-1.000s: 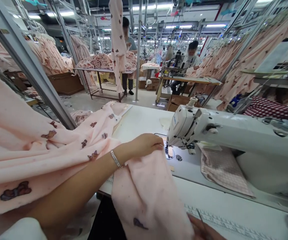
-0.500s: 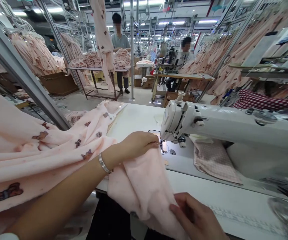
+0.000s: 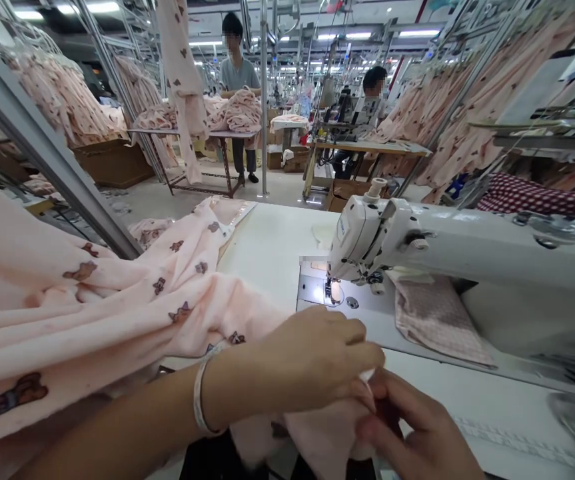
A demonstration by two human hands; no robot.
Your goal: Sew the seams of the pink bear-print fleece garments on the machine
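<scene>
L hand (image 3: 317, 363) is palm-down, fingers curled nearly closed, pinching the edge of pink cloth (image 3: 327, 433) btwn thumb and fingertips. R hand (image 3: 422, 427) comes in from lower R, thumb + index nearly closed on the same edge, right next to L fingertips — tips approx. touching, exact contact pt partly hidden. Pink cloth hangs below both hands, over the front of the white table (image 3: 272, 240), nearer the wearer than the sewing machine (image 3: 467, 247). Presser foot (image 3: 328, 290) is lit, w/ no cloth under it.

Big folds of printed pink fabric (image 3: 132, 300) lie to the L, running onto the table; can't tell if it's 1 pc w/ the held part, L wrist blocks the view. Silver bracelet (image 3: 198, 400) on L wrist. Checked cloth (image 3: 440, 320) sits under the machine arm, R of the foot.

Bkgd: 1 person standing (image 3: 240, 73) behind a table w/ pink piles (image 3: 240, 112), another person (image 3: 372, 107) at a workstation farther R.
</scene>
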